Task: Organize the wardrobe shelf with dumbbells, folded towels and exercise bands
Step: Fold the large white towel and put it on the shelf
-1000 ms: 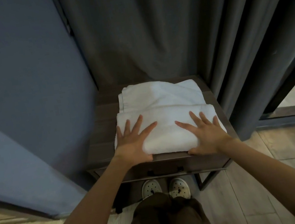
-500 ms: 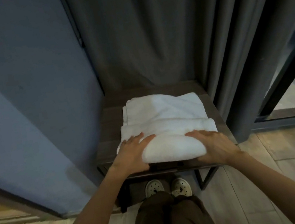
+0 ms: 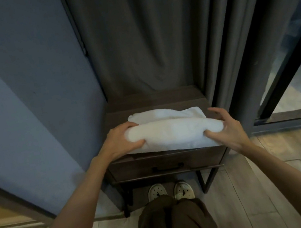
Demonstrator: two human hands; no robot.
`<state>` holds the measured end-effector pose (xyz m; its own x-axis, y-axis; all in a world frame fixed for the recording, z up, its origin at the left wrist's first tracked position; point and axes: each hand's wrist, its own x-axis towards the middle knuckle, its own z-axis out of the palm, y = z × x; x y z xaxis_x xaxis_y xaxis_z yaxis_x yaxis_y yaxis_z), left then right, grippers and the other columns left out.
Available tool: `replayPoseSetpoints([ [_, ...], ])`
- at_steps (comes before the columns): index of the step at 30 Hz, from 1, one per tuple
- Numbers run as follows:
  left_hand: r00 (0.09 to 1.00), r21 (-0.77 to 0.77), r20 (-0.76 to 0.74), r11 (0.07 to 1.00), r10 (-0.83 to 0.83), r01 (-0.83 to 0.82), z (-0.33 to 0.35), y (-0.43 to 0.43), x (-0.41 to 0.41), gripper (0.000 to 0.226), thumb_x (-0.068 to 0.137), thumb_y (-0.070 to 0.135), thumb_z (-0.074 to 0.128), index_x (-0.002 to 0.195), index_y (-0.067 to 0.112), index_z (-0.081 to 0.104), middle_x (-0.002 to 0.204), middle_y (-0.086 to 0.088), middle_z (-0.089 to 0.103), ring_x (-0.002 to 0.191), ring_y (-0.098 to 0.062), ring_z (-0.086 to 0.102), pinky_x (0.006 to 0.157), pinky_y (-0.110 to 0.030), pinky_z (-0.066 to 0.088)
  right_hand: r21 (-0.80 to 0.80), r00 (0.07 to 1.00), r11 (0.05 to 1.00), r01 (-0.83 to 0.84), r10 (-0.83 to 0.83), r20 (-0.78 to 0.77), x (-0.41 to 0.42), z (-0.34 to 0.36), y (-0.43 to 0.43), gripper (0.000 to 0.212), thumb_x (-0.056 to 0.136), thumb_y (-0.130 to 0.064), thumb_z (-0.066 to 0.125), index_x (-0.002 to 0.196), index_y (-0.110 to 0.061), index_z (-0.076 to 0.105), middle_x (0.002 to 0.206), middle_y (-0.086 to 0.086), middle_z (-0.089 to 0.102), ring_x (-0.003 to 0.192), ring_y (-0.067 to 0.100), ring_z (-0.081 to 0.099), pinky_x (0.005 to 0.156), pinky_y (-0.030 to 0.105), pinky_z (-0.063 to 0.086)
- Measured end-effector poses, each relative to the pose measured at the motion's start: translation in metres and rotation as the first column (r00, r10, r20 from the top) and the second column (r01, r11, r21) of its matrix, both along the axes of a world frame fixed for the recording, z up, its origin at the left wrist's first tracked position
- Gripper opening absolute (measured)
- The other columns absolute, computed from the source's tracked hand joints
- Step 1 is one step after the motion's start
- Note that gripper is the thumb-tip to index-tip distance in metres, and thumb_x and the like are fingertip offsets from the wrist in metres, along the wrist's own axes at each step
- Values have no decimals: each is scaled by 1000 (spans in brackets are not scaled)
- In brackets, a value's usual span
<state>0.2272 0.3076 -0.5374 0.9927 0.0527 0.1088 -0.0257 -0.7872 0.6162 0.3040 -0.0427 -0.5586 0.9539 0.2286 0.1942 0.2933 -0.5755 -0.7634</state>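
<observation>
A white towel (image 3: 170,130) lies on top of a small dark wooden table (image 3: 155,101), its near part rolled into a thick fold. My left hand (image 3: 118,141) grips the left end of that fold, fingers curled over it and thumb underneath. At the right end, my right hand (image 3: 226,126) presses its thumb into the fold while its fingers stay spread above the towel. The towel's far edge lies flat on the tabletop. No dumbbells or exercise bands are in view.
The table has a drawer (image 3: 166,164) with a dark handle and thin metal legs. A grey curtain (image 3: 151,33) hangs behind it, a blue wall (image 3: 18,76) stands left, and a dark-framed glass door (image 3: 290,79) is at the right. My shoes (image 3: 169,191) stand under the table.
Both hands went from lying flat on the towel to grasping its ends. The near part of the towel has been rolled up and away into a thicker fold.
</observation>
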Motion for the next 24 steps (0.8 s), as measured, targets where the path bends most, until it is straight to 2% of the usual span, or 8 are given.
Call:
replayPoseSetpoints([
  [2,996,-96,51,993,70,-65,-3,4,12,54,66,56,77,114,38,58,113,19,57,104,-4,53,78,-6,37,97,996,991,91,-90,-16,10,1,6,76,66,-51,79,128,-56,34,119,-18,50,106,12,52,84,30,49],
  [6,958,-383,-2,884,287,-266,-15,3,41,76,61,56,81,126,41,45,121,16,46,107,-4,46,84,-15,36,253,962,929,269,-247,-115,32,-8,22,82,70,-55,76,136,-44,31,129,-13,42,115,13,43,90,31,40],
  [9,898,-542,-39,745,439,-388,-29,-2,69,84,62,56,80,133,37,39,122,15,44,108,-6,45,89,-23,37,225,924,905,360,-312,-223,54,-16,37,82,74,-66,66,140,-35,29,136,1,46,121,25,46,91,38,40],
  [13,847,-616,-144,623,512,-482,-54,-4,99,92,66,68,70,140,29,34,123,11,49,107,-11,50,90,-30,39,145,878,895,421,-361,-315,86,-28,51,84,80,-74,51,145,-28,24,140,9,45,124,34,46,98,47,40],
  [18,763,-540,-296,559,574,-630,-75,3,131,89,70,75,60,136,18,39,124,-1,56,100,-19,54,88,-36,43,40,851,885,463,-432,-299,120,-43,66,74,86,-68,46,142,-23,28,133,10,52,116,35,52,89,42,41],
  [21,720,-455,-403,558,566,-694,-74,9,148,90,71,75,59,137,17,38,128,-6,53,110,-26,53,100,-45,40,-48,833,881,470,-461,-305,140,-43,75,74,88,-66,45,143,-19,28,135,13,50,120,37,49,96,48,41],
  [23,672,-258,-321,621,667,-740,-71,5,152,85,77,71,56,140,18,37,137,-10,46,123,-32,45,107,-52,33,-141,845,874,466,-487,-221,146,-43,80,69,91,-61,45,144,-20,30,141,15,44,126,39,42,102,52,38],
  [24,667,-122,-152,656,730,-745,-70,1,152,76,82,63,56,141,20,37,140,-10,42,128,-32,39,108,-52,29,-219,855,850,478,-508,-107,145,-41,83,63,93,-56,45,144,-21,32,143,15,41,128,40,38,103,54,35],
])
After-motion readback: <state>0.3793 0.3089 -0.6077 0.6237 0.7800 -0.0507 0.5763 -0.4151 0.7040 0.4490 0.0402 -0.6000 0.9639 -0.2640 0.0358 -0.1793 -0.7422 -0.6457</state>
